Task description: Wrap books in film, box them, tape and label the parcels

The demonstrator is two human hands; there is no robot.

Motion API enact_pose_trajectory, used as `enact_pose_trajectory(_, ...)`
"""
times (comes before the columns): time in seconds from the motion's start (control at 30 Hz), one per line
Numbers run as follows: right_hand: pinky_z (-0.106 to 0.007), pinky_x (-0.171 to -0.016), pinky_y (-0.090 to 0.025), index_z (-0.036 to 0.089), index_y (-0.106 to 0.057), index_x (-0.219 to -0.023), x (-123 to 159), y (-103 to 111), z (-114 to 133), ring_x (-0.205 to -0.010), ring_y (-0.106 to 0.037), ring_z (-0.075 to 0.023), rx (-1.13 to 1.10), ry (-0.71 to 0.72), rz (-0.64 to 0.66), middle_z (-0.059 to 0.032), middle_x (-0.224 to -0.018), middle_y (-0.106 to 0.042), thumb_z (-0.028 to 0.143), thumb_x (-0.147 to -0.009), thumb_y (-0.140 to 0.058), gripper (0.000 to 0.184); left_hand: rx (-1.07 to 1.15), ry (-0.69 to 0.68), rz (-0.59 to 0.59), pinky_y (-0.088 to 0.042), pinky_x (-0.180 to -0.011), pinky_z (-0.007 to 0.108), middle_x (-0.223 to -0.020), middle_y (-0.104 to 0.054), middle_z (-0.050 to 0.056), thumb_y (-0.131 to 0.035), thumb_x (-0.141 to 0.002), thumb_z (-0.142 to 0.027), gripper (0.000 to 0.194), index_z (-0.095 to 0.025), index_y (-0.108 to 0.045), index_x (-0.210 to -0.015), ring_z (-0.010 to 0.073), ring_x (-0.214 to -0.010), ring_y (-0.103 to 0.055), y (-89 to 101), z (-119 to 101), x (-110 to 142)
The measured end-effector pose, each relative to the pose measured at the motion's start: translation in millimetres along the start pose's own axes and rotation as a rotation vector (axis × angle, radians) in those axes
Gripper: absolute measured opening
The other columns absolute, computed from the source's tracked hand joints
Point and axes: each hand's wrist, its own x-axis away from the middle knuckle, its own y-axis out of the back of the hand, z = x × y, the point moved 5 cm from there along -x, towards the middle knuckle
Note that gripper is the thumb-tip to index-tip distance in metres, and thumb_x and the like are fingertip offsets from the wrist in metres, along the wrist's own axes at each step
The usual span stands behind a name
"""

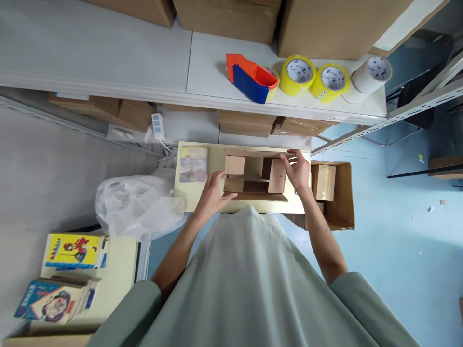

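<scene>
A small cardboard box stands in front of me with its top flaps unfolded, and I can see down through its middle to a pale surface. At its left end is my left hand, the thumb laid along the near flap and the fingers bent against the side. My right hand pinches the far right corner of the box between thumb and fingers. The pale yellow table lies under the box. On it, left of the box, rests a flat booklet with a purple and yellow cover.
Above the table runs a grey shelf with a red and blue tape dispenser, yellow tape rolls and white rolls. A larger carton stands at right. A plastic bag and stacked books are at left.
</scene>
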Motion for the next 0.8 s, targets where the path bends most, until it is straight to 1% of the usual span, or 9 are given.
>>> enact_pose_trajectory(0.07, -0.049, -0.089, -0.068, 0.027, -0.075, -0.122, 3.1, 3.0, -1.5, -0.096, -0.082, -0.0332, -0.013, -0.001, -0.002, -0.0135, -0.117, -0.086, 0.091, -0.101, -0.051, 0.071, 0.093, -0.022, 0.097, -0.048, -0.131, 0.052, -0.177, -0.045, 0.016, -0.093, -0.083, -0.05, 0.096, -0.03, -0.049, -0.165, 0.0361, -0.164, -0.047, -5.7, 4.3, 9.6)
enact_pose_trajectory(0.13, -0.049, -0.092, -0.068, 0.027, -0.077, -0.12, 7.6, 5.1, -2.6, -0.103, -0.081, -0.0328, -0.056, 0.019, 0.017, -0.0138, -0.122, -0.083, 0.088, -0.103, -0.05, 0.068, 0.172, -0.033, 0.144, -0.053, -0.125, 0.05, -0.176, -0.047, 0.015, -0.091, -0.084, -0.058, 0.09, -0.032, -0.054, -0.161, 0.0353, -0.162, -0.051, -11.2, 9.1, 14.7)
enact_pose_trajectory(0.2, -0.049, -0.098, -0.067, 0.028, -0.078, -0.118, 13.9, 5.6, -5.9, -0.111, -0.08, -0.0325, -0.095, 0.048, 0.047, -0.0138, -0.125, -0.081, 0.084, -0.106, -0.049, 0.065, 0.205, 0.003, 0.103, -0.059, -0.118, 0.049, -0.168, -0.057, 0.015, -0.085, -0.089, -0.061, 0.078, -0.031, -0.059, -0.156, 0.0337, -0.147, -0.065, -14.5, 16.3, 13.6)
enact_pose_trajectory(0.27, -0.05, -0.105, -0.066, 0.028, -0.08, -0.115, 21.5, 3.3, -12.9, -0.119, -0.077, -0.0326, -0.107, 0.078, 0.084, -0.014, -0.128, -0.079, 0.079, -0.109, -0.049, 0.06, 0.184, 0.039, 0.034, -0.062, -0.112, 0.049, -0.158, -0.065, 0.015, -0.083, -0.091, -0.062, 0.076, -0.029, -0.059, -0.155, 0.0324, -0.133, -0.074, -17.7, 22.8, 8.3)
enact_pose_trajectory(0.4, -0.057, -0.121, -0.057, 0.029, -0.079, -0.128, 34.6, -10.9, -37.6, -0.144, -0.066, -0.0362, -0.05, 0.098, 0.134, -0.0167, -0.154, -0.067, 0.075, -0.105, -0.058, 0.056, 0.061, 0.039, -0.104, -0.061, -0.113, 0.048, -0.156, -0.066, 0.018, -0.081, -0.095, -0.056, 0.077, -0.023, -0.055, -0.16, 0.0342, -0.135, -0.072, -25.3, 28.9, -7.6)
enact_pose_trajectory(0.5, -0.057, -0.12, -0.059, 0.028, -0.074, -0.143, 36.4, -26.8, -56.7, -0.153, -0.06, -0.0368, -0.051, 0.043, 0.157, -0.0177, -0.166, -0.059, 0.073, -0.106, -0.058, 0.06, 0.05, 0.051, -0.162, -0.062, -0.11, 0.045, -0.16, -0.062, 0.021, -0.075, -0.103, -0.049, 0.077, -0.021, -0.046, -0.169, 0.0325, -0.13, -0.074, -34.1, 33.4, -24.9)
enact_pose_trajectory(0.6, -0.053, -0.113, -0.064, 0.027, -0.067, -0.155, 32.7, -44.5, -64.6, -0.144, -0.067, -0.0364, -0.058, 0.018, 0.206, -0.0172, -0.169, -0.059, 0.067, -0.109, -0.055, 0.062, -0.002, 0.008, -0.155, -0.056, -0.12, 0.045, -0.16, -0.062, 0.02, -0.068, -0.108, -0.038, 0.064, -0.022, -0.052, -0.167, 0.0329, -0.143, -0.068, -44.7, 34.6, -47.9)
enact_pose_trajectory(0.7, -0.052, -0.105, -0.066, 0.025, -0.06, -0.165, 29.9, -58.1, -63.2, -0.117, -0.08, -0.0351, 0.049, 0.006, 0.235, -0.0176, -0.171, -0.059, 0.058, -0.11, -0.055, 0.064, -0.082, -0.003, -0.165, -0.053, -0.125, 0.046, -0.162, -0.062, 0.017, -0.065, -0.109, -0.033, 0.049, -0.024, -0.066, -0.157, 0.0329, -0.149, -0.064, -49.7, 36.0, -67.2)
enact_pose_trajectory(0.8, -0.044, -0.094, -0.066, 0.021, -0.059, -0.167, 34.3, -63.5, -59.5, -0.094, -0.082, -0.0299, 0.128, -0.016, 0.227, -0.0182, -0.162, -0.067, 0.051, -0.112, -0.054, 0.063, -0.135, 0.011, -0.203, -0.056, -0.123, 0.046, -0.158, -0.067, 0.016, -0.065, -0.109, -0.034, 0.044, -0.024, -0.072, -0.152, 0.0338, -0.144, -0.068, -46.4, 39.3, -72.1)
